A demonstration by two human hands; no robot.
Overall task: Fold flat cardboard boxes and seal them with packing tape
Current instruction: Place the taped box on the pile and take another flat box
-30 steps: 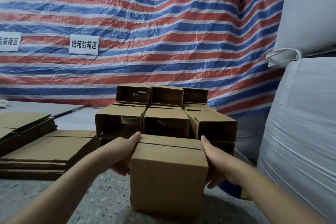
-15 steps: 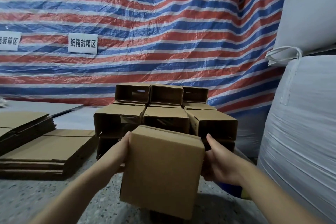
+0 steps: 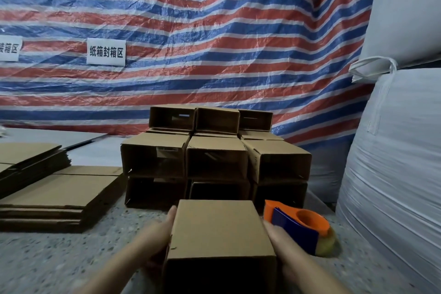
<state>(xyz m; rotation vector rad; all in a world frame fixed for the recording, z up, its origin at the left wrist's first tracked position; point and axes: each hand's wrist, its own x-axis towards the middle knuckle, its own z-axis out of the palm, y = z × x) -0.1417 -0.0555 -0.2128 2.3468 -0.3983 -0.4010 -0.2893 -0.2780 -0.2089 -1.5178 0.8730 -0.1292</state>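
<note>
A folded brown cardboard box (image 3: 220, 231) lies on the speckled floor in front of me, its open end toward me. My left hand (image 3: 157, 236) presses flat against its left wall and my right hand (image 3: 279, 238) against its right wall, so both grip it. An orange and blue tape dispenser (image 3: 300, 227) with a clear tape roll sits on the floor just right of the box, behind my right hand.
A pile of finished open boxes (image 3: 214, 157) stands right behind the held box. Stacks of flat cardboard (image 3: 55, 193) lie at the left. Large white bulk bags (image 3: 396, 162) fill the right side. A striped tarp (image 3: 191, 31) hangs behind.
The box has been tipped over and lowered toward the floor, its long face now up. Both hands stayed on its sides. The tape dispenser has come into view at the right.
</note>
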